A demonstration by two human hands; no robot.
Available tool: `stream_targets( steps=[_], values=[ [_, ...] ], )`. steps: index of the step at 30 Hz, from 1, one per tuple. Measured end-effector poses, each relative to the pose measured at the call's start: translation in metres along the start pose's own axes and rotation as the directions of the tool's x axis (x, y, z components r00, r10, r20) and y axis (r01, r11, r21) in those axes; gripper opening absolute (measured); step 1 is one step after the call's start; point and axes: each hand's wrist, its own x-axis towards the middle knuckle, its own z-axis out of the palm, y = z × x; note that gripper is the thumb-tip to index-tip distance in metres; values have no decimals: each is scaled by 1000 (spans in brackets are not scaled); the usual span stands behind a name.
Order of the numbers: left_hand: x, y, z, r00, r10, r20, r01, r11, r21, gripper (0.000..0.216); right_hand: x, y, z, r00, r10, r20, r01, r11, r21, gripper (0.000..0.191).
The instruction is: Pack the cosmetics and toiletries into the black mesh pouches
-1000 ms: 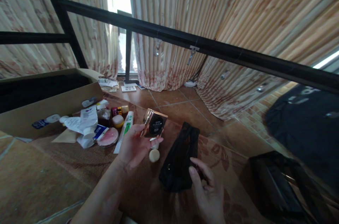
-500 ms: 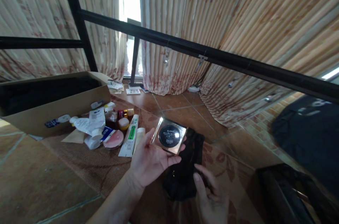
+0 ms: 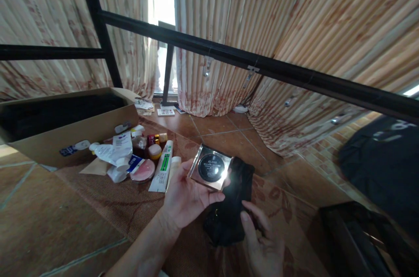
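Observation:
My left hand (image 3: 186,196), palm up, holds a square gold compact case (image 3: 211,167). Its flat face carries a round black label with white print, and light glints off its right edge. Below and behind the case lies a black fabric pouch (image 3: 229,213). At the pouch's right side is my right hand (image 3: 263,235), thumb and index finger slightly apart with nothing visible between them; I cannot tell whether the fingertips touch the fabric. Left of my left hand lie a white and green tube (image 3: 163,167), a cream-coloured tube (image 3: 174,167) and a round pink container (image 3: 142,171).
A cardboard box (image 3: 78,133) with dark contents stands at the left. Beside it several jars and white tubes (image 3: 119,148) are heaped on a brown mat (image 3: 114,205). A black metal rail (image 3: 196,44) crosses before the curtains (image 3: 216,1). Dark bags (image 3: 376,167) sit at the right.
The view has shifted slightly. The compact case is tilted a little differently in my left hand, and a bright glint now shows at its right edge. My right hand has hardly moved.

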Motion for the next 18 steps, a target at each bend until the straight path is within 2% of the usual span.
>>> stream_targets(
  steps=[5, 10, 18],
  values=[
    [-1, -1, -1, 998, 9, 62, -8, 1000, -17, 50, 1, -2, 1, 1000, 21, 2, -21, 999, 50, 36],
    [-2, 0, 0, 994, 3, 111, 3, 999, -54, 49, 0, -4, -1, 999, 41, 13, -41, 999, 26, 38],
    [-1, 0, -3, 1000, -18, 23, 20, 995, -96, 47, 0, -4, -1, 1000, 14, 9, -14, 1000, -13, 35]
  ],
)
